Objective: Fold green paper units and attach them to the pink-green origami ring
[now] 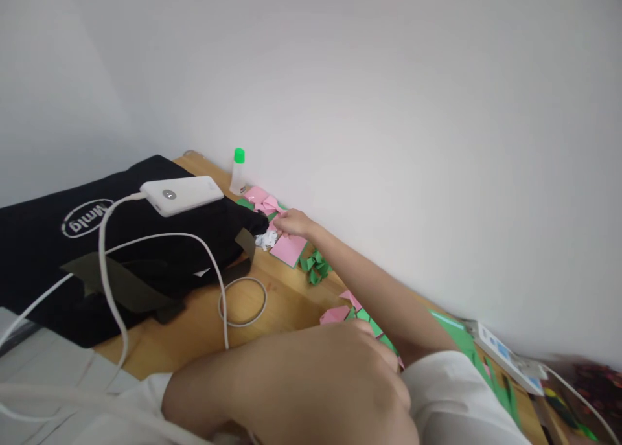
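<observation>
My right hand (295,223) reaches out to the far edge of the table, its fingers pinched on a folded pink paper piece (270,203). Close by are a square pink sheet (288,249), crumpled white scraps (266,239) and a cluster of folded green paper pieces (315,267). Large in the foreground is my left hand (350,377), back toward me and fingers curled under. Whatever those fingers hold, if anything, is hidden. Just beyond its knuckles lie pink and green folded papers (336,314), partly covered by the hand.
A black bag (43,257) covers the table's left side, with a white power bank (187,194) and cable on it. A green-capped bottle (238,173) stands by the wall. Green paper (454,331) and a power strip (505,357) lie at right.
</observation>
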Demonstrator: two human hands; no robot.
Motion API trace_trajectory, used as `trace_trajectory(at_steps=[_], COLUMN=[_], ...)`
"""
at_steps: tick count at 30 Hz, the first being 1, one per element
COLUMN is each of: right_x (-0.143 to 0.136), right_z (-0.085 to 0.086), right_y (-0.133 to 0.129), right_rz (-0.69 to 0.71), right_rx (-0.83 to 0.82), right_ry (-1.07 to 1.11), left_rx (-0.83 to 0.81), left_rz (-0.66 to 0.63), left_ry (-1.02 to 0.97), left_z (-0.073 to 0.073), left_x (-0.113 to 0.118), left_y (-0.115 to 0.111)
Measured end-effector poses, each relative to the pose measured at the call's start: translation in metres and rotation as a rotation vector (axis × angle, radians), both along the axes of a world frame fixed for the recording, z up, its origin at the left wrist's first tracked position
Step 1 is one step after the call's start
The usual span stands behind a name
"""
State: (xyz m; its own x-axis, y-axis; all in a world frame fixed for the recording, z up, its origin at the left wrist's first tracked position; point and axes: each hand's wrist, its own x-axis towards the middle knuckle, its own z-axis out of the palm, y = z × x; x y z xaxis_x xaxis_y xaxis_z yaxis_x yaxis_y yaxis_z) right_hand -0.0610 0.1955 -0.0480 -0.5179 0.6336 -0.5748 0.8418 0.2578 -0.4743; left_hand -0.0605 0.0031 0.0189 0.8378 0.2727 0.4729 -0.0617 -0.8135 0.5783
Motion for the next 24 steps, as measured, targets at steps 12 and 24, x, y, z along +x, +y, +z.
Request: trace_trajectory(at_steps=[12, 24], right_x=[0.003, 0.042], right_z=[0.010, 0.056], right_y=[-0.008, -0.025], right_rz=[0.075, 0.118], right_rx=[0.142, 0.088], right_ry=[0.047, 0.186], left_rx=[0.068, -0.140], left_rz=[0.193, 0.188], left_ry=[0.063, -0.045], left_z=[0.012, 0.026], left_x=[0.003, -0.009], left_y=[-0.015, -0.001])
